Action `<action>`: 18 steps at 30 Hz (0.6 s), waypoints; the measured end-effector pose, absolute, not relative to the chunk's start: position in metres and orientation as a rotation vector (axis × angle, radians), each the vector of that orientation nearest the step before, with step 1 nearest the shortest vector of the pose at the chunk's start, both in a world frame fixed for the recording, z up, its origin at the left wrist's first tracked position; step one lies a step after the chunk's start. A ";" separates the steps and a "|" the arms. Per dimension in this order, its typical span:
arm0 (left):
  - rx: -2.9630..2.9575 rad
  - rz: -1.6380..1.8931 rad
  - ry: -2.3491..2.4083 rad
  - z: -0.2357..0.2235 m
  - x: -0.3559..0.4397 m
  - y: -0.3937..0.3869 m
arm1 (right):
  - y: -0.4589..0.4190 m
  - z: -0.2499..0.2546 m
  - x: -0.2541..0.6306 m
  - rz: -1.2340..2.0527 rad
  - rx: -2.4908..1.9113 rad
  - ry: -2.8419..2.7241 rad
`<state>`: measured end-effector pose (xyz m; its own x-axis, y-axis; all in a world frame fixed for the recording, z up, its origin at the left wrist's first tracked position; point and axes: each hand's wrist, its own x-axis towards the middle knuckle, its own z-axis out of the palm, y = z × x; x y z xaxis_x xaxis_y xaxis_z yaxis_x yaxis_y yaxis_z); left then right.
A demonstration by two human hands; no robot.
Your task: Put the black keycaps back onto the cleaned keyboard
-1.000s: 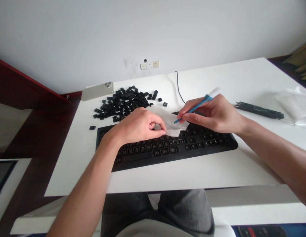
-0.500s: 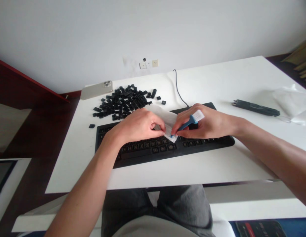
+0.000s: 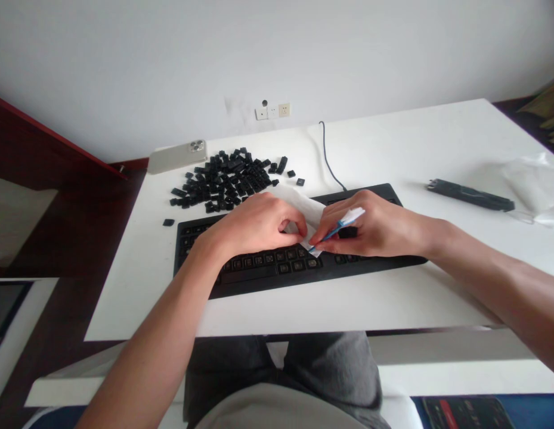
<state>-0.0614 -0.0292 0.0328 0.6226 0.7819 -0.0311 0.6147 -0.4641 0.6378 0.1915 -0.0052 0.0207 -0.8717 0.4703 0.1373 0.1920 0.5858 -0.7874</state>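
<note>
My left hand [image 3: 270, 220] pinches a white tissue [image 3: 299, 202] above the middle of the keyboard. Between the fingers of my right hand [image 3: 368, 223] is a small blue brush [image 3: 334, 229], its white bristles pointing up and to the right. The thin lower end of the brush touches the tissue near my left fingertips. Beneath both hands lies a black keyboard [image 3: 247, 277], its keycaps off and the switch sockets bare along the visible rows. My hands hide part of its middle and right side.
A heap of loose black keycaps [image 3: 232, 179] sits behind the keyboard. Left of it lies a phone [image 3: 178, 157]. A cable [image 3: 325, 149] runs back across the white table [image 3: 393, 143]. On the right are a long black object [image 3: 471, 195] and a clear plastic bag [image 3: 534, 187].
The brush has turned in my right hand, so its bristles now show edge-on. Both hands stay close together over the keyboard. The whole view has shifted slightly.
</note>
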 end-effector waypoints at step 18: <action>2.324 0.336 1.059 0.028 -0.062 -0.028 | -0.004 0.012 0.194 1.112 -0.827 -2.500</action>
